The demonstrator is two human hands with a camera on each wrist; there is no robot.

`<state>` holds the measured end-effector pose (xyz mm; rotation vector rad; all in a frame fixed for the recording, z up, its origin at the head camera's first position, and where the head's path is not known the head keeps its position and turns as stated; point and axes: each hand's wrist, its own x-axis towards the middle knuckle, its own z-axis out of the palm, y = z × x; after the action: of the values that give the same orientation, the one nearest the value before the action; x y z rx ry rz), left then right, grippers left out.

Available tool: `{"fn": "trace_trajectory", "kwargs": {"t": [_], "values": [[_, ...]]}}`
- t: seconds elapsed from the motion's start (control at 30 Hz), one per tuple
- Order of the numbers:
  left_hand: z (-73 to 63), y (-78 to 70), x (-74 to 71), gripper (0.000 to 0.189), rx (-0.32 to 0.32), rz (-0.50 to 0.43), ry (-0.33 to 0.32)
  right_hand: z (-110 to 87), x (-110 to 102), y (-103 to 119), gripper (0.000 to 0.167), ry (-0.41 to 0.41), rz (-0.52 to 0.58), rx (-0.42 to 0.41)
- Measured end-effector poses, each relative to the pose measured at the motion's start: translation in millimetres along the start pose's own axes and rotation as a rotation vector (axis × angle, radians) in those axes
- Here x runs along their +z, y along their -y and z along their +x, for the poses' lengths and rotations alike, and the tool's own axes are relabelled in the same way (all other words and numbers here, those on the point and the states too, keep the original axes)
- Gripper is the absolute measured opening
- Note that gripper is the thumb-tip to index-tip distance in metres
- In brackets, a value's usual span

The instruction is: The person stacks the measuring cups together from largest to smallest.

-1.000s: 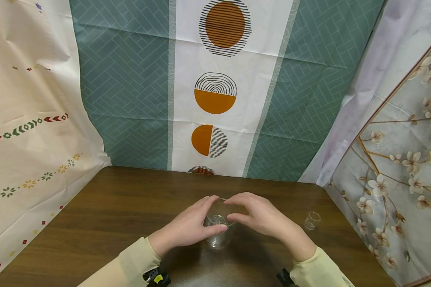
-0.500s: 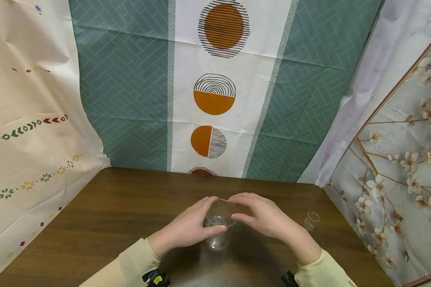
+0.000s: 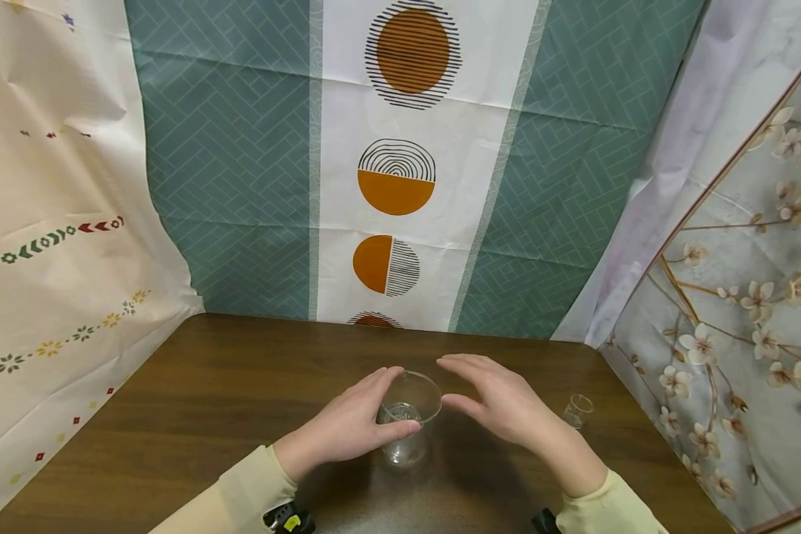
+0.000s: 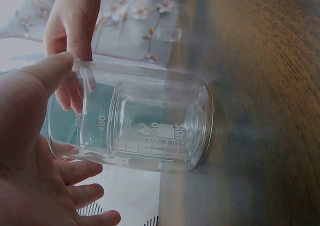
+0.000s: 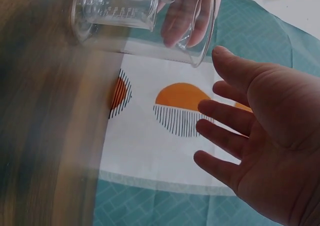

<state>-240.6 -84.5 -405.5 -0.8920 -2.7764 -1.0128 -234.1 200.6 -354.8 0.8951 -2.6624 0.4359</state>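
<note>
A large clear glass beaker (image 3: 409,449) stands on the wooden table in front of me. Inside it sits a smaller glass beaker (image 4: 152,128) with white graduation marks. My left hand (image 3: 347,424) holds the large beaker near its rim from the left, thumb on the near side and fingertips at the far side. To the right of the rim, my right hand (image 3: 500,400) is held apart from the glass. Its fingers are spread and loosely extended in the right wrist view, with nothing between them.
Toward the right edge of the wooden table (image 3: 254,363), a tiny clear glass beaker (image 3: 578,411) stands by itself. A patterned cloth (image 3: 400,245) hangs behind the table, with more cloth at both sides.
My right hand has come off the large beaker's rim and moved a little to the right. The left hand and the beakers stay in place.
</note>
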Motion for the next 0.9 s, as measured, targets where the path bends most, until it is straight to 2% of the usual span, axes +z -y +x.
{"fn": "trace_trajectory", "kwargs": {"t": [0.17, 0.6, 0.9], "values": [[-0.3, -1.1, -0.1, 0.099, 0.000, -0.001, 0.004, -3.8, -1, -5, 0.058, -0.045, -0.031, -0.011], [-1.2, -1.7, 0.3, 0.101, -0.013, -0.008, 0.009, -13.5, -5, -16, 0.064, -0.036, -0.039, 0.087], [-1.2, -0.8, 0.2, 0.101, -0.016, -0.007, 0.006, -18.6, -8, -25, 0.064, -0.053, -0.055, 0.103]]}}
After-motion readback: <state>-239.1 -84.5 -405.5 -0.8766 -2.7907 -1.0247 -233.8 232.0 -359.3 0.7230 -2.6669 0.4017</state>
